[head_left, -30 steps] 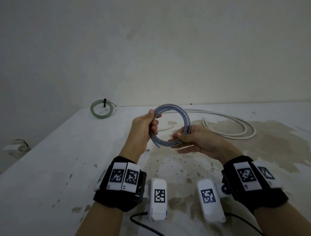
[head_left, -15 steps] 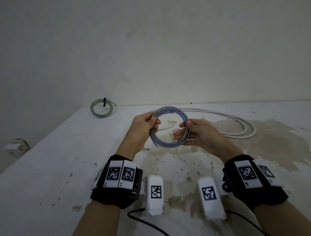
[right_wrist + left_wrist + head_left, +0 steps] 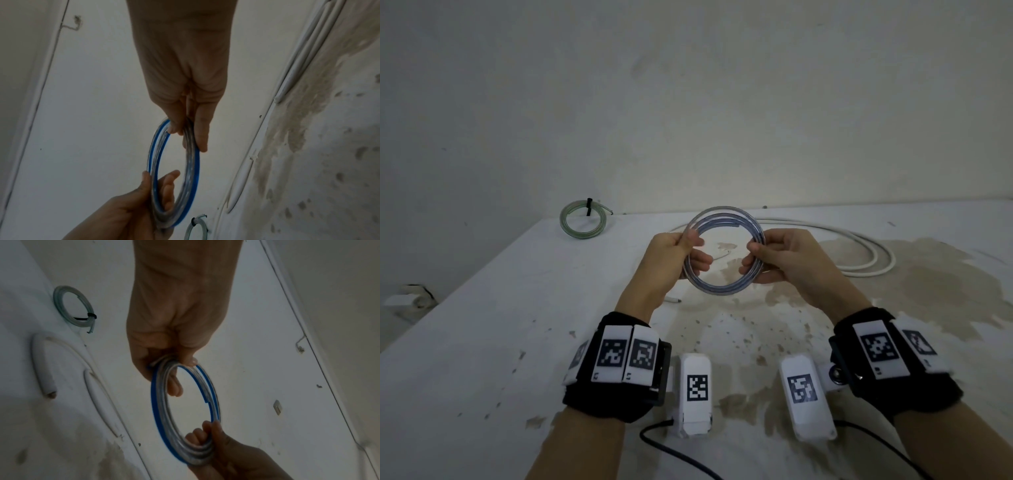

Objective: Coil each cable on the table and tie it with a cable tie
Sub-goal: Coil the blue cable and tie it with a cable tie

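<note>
A coil of clear cable with a blue stripe (image 3: pixel 719 295) is held upright above the table (image 3: pixel 482 342), its opening facing me. My left hand (image 3: pixel 690 246) grips the coil's left side, thumb over the front and fingers through the ring. My right hand (image 3: pixel 755 253) pinches the right side. The left wrist view shows the coil (image 3: pixel 158 410) between my left hand (image 3: pixel 174 369) and my right hand (image 3: pixel 207 434). One cut end (image 3: pixel 206 400) lies loose along the inner turn. I see no tie on this coil.
A green coil (image 3: pixel 582 219) bound with a black tie lies at the table's far left corner. A long white cable (image 3: pixel 873 260) sprawls uncoiled at the back right. A thin white strip (image 3: pixel 673 299) lies under my left wrist. Brown stains cover the table's middle and right.
The coil has risen and turned to face me. My right hand moved from under the coil to pinch its right side. My left hand kept its grip.
</note>
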